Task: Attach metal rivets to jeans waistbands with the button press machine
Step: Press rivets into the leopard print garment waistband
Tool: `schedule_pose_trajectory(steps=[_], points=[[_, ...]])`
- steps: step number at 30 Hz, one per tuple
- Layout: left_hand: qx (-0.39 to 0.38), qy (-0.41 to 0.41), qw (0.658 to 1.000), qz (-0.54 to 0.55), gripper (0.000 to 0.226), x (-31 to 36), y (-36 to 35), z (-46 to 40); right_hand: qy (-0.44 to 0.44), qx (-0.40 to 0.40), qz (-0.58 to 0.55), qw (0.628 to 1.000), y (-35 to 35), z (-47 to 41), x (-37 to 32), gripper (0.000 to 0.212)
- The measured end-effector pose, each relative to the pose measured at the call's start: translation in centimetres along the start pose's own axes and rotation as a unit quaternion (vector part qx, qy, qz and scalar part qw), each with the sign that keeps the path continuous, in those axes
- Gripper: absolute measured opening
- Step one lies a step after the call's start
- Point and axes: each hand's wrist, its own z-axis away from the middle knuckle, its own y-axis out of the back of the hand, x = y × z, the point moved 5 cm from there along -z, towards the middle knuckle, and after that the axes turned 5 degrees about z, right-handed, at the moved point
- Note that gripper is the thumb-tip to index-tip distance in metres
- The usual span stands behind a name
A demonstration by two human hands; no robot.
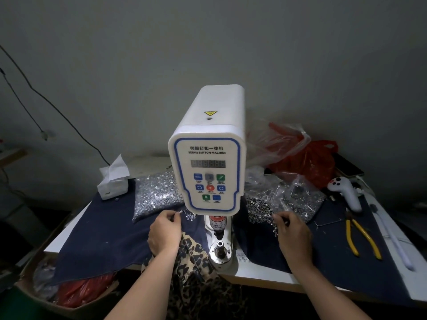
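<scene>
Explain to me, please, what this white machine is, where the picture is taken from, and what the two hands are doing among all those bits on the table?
The one picture comes from a camera worn on the person's head, looking forward and down. The white upright box is a servo button machine, as its panel says; below it sits the press post where pieces are pressed on. The left hand picks at small metal pieces by a clear bag of silver rivets. The right hand picks at a pile of metal rings; what each pinches is too small to tell. Leopard-print jeans lie in front of the post. A dark blue cloth covers the table, with a tissue box, yellow-handled pliers and red plastic bags.
</scene>
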Motion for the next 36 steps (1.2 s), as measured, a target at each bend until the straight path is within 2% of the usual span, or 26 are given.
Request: schedule_pose_trajectory(steps=[5,9,11,15,18,22,25,30,36], points=[[0.002,0.001,0.999,0.036,0.009,-0.2,0.4,0.2,0.001,-0.007,-0.023,1.000,0.3,0.9,-1.7,0.011],[0.011,-0.002,0.995,0.097,0.003,-0.3,0.9,0.6,-0.098,-0.069,-0.167,0.979,-1.1,3.4,-3.5,0.015],[0.016,-0.007,0.991,0.132,0.007,-0.4,1.2,0.8,-0.167,-0.143,-0.238,0.946,-2.7,5.0,-4.4,0.028],[0.016,-0.018,0.987,0.159,0.010,-0.8,1.7,1.2,-0.312,-0.270,-0.375,0.830,-4.9,7.6,-6.9,0.042],[0.004,-0.043,0.984,0.172,0.016,-0.7,2.0,1.5,-0.391,-0.336,-0.393,0.762,-5.4,8.9,-8.5,0.039],[-0.028,-0.043,0.984,0.173,0.017,-1.0,2.1,1.6,-0.459,-0.344,-0.461,0.676,-5.6,9.5,-10.1,0.026],[-0.034,-0.030,0.981,0.189,0.013,-1.2,2.5,1.9,-0.481,-0.348,-0.475,0.649,-5.5,9.5,-10.6,0.026],[-0.042,-0.031,0.973,0.223,0.013,-1.0,3.5,3.4,-0.472,-0.365,-0.473,0.649,-5.5,9.7,-10.8,0.027],[-0.092,-0.017,0.951,0.295,0.005,-0.7,3.7,6.5,-0.502,-0.373,-0.505,0.595,-5.4,10.1,-11.5,0.024]])
